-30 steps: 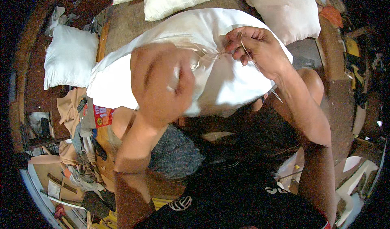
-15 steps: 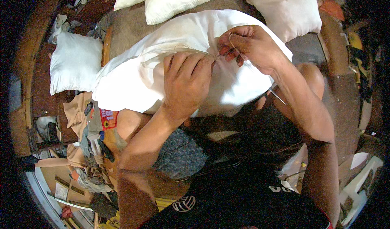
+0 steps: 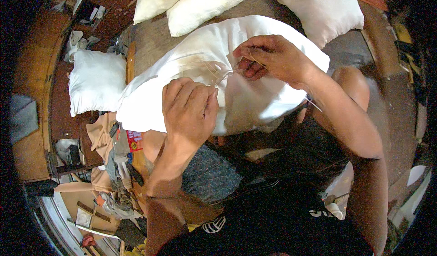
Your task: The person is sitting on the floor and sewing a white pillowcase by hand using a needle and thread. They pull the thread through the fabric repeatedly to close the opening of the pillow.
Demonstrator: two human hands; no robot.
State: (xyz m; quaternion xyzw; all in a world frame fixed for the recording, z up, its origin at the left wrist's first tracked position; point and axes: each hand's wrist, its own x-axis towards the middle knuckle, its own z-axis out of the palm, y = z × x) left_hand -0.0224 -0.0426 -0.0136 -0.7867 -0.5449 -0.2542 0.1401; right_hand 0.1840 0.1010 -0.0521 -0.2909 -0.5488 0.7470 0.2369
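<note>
A big white pillow [image 3: 150, 92] lies across my lap, its fabric gathered and creased in the middle. My left hand [image 3: 189, 112] is closed above the pillow, thumb and fingers pinched at a pale strand. Thin thread [image 3: 256, 60] loops over the fingers of my right hand [image 3: 276, 59], which is closed in a pinch at the gathered fabric. A twisted pale strand runs between both sets of fingertips. Whether a needle sits in my right fingers is too small to tell. A white thread end [image 3: 313, 104] hangs by my right forearm.
Two cream pillows [image 3: 205, 8] lie on the brown surface [image 3: 152, 47] ahead. Another white pillow [image 3: 325, 12] is at the far right, and a smaller one [image 3: 98, 81] stands at the left. Cloth scraps and clutter [image 3: 116, 165] lie beside my left knee.
My left hand has drawn away from the right, toward the lower left, so the strand between them shows. My right hand stays at the gathered fabric. The view has shifted slightly.
</note>
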